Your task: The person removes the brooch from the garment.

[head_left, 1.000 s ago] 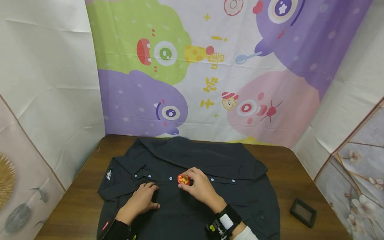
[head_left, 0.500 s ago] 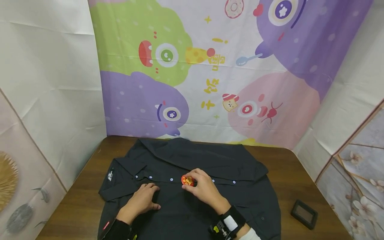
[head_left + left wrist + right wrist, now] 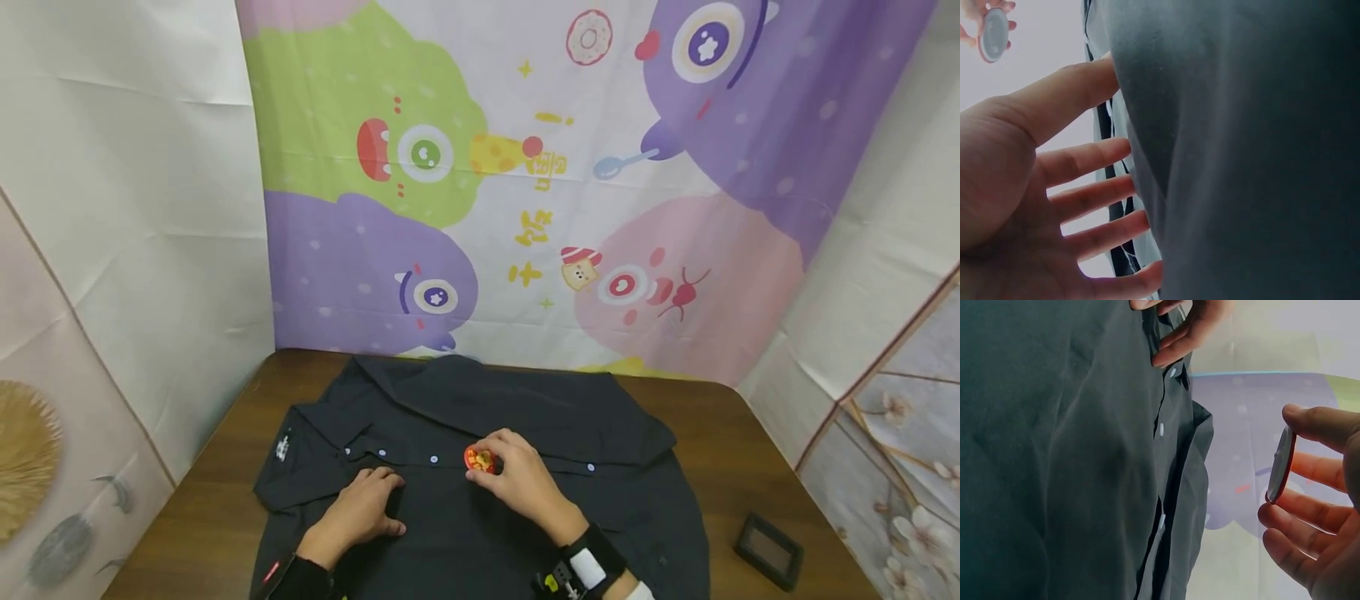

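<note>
A dark button-up shirt (image 3: pixel 442 542) lies spread out, with a row of small pale buttons (image 3: pixel 433 460) across its upper part. Just above this row, my right hand (image 3: pixel 521 479) pinches a round red badge (image 3: pixel 478 459) with a yellow design between thumb and fingers. In the right wrist view the badge (image 3: pixel 1281 465) is edge-on, its pale back turned towards the shirt, apart from the cloth. My left hand (image 3: pixel 362 510) rests on the shirt left of the badge, its fingers fairly straight and spread in the left wrist view, fingertips (image 3: pixel 1119 147) at the cloth.
A small black-framed box (image 3: pixel 768 550) lies on the brown wooden table (image 3: pixel 720 442) right of the shirt. Behind the table hangs a cartoon-printed cloth (image 3: pixel 517 325), with pale sheets on both sides. White print marks the shirt's folded left sleeve.
My right hand has moved slightly to the right with the badge, away from the nearest button. The left hand stays in place on the shirt. The head view has tilted up a little.
</note>
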Motion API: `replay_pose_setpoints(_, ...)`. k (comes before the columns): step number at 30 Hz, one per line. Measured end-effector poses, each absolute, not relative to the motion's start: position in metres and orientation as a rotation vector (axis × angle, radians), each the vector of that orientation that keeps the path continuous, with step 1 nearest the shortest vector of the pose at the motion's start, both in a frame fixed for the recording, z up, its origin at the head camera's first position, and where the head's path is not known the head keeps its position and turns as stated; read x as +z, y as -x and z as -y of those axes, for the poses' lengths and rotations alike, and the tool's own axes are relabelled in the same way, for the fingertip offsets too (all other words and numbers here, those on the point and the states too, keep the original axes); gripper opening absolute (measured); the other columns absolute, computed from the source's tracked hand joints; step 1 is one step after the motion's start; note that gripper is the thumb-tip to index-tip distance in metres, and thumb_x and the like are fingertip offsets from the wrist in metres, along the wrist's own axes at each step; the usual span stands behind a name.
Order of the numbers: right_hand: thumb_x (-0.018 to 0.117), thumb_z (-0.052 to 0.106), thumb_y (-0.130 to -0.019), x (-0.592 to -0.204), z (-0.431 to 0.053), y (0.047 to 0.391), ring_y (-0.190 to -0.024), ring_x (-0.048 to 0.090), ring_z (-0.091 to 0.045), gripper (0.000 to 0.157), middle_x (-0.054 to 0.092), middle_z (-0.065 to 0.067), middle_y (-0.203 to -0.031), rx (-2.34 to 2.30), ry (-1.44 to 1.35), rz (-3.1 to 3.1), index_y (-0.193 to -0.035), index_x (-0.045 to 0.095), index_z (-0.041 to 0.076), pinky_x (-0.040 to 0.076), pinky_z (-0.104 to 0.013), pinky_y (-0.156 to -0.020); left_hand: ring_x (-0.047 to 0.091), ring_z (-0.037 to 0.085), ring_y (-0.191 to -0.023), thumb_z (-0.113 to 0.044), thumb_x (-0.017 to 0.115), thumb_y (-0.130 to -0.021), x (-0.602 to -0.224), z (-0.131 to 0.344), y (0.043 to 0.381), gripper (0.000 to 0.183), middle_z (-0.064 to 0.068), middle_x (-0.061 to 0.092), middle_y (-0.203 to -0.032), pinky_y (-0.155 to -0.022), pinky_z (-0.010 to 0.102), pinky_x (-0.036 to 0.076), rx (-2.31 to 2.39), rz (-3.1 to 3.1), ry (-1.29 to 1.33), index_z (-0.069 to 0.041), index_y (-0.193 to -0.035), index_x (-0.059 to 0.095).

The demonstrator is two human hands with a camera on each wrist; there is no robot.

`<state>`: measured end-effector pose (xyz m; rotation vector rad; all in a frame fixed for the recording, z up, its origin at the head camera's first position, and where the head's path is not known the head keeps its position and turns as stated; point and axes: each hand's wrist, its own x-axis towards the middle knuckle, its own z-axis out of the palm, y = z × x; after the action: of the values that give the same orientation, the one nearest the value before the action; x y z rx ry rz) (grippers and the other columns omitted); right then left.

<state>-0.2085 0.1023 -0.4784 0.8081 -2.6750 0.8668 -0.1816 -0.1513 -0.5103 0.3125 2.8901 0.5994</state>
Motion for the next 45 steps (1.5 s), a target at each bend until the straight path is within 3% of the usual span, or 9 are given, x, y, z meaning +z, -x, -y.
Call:
replay_pose_setpoints(10, 0.082, 0.028, -0.079, -0.474, -0.109, 0.211, -0.086, 0.057, -0.01, 0.029, 0.064, 0.004, -0.1, 0.898, -0.77, 2.684, -0.104, 0.073, 0.017, 0.049, -0.024, -0.072, 0.052, 0.038, -0.116, -0.028, 0.087, -0.069, -0.51, 0.149, 0.185, 0.057, 0.015, 0.059, -0.126, -0.088, 0.065, 0.044, 0.533, -2.897, -0.316, -0.005, -0.117, 0.065)
replay_pose_setpoints(21, 0.082, 0.029, -0.079, -0.472, -0.117, 0.209, -0.085, 0.057, -0.012, 0.031, 0.065, 0.003, -0.101, 0.894, -0.734, 2.696, -0.104, 0.072, 0.014, 0.046, -0.022, -0.068, 0.042, 0.043, -0.135, -0.036, 0.074, -0.084, -0.506, 0.152, 0.181, 0.06, 0.023, 0.05, -0.142, -0.102, 0.065, 0.037, 0.6, -2.855, -0.364, 0.001, -0.129, 0.059)
replay_pose_setpoints(27, 0.082, 0.027, -0.078, -0.471, -0.122, 0.207, -0.085, 0.057, -0.013, 0.031, 0.065, 0.002, -0.101, 0.912, -0.711, 2.695, -0.104, 0.073, 0.013, 0.046, -0.022, -0.068, 0.04, 0.045, -0.136, -0.038, 0.072, -0.086, -0.504, 0.153, 0.178, 0.062, 0.024, 0.048, -0.144, -0.107, 0.062, 0.035, 0.683, -2.854, -0.386, 0.001, -0.132, 0.057)
replay_pose_setpoints(33, 0.083, 0.028, -0.078, -0.472, -0.127, 0.207, -0.084, 0.056, -0.01, 0.031, 0.064, 0.003, -0.099, 0.9, -0.677, 2.698, -0.104, 0.073, 0.015, 0.046, -0.022, -0.068, 0.041, 0.044, -0.135, -0.041, 0.07, -0.087, -0.506, 0.153, 0.178, 0.062, 0.023, 0.048, -0.144, -0.105, 0.063, 0.036, 0.691, -2.873, -0.388, -0.002, -0.134, 0.057)
replay_pose_setpoints(40, 0.084, 0.026, -0.076, -0.471, -0.134, 0.206, -0.082, 0.058, -0.017, 0.032, 0.063, 0.003, -0.098, 0.959, -0.633, 2.685, -0.104, 0.073, 0.013, 0.044, -0.021, -0.066, 0.044, 0.045, -0.133, -0.042, 0.07, -0.087, -0.506, 0.151, 0.178, 0.06, 0.023, 0.05, -0.142, -0.104, 0.064, 0.037, 0.718, -2.898, -0.39, -0.003, -0.131, 0.059)
replay_pose_setpoints(45, 0.085, 0.026, -0.075, -0.471, -0.139, 0.207, -0.082, 0.057, -0.013, 0.032, 0.063, 0.004, -0.096, 0.95, -0.606, 2.675, -0.103, 0.074, 0.014, 0.046, -0.021, -0.068, 0.044, 0.044, -0.132, -0.039, 0.071, -0.086, -0.506, 0.151, 0.178, 0.058, 0.022, 0.051, -0.142, -0.105, 0.062, 0.037, 0.732, -2.886, -0.373, -0.004, -0.131, 0.059)
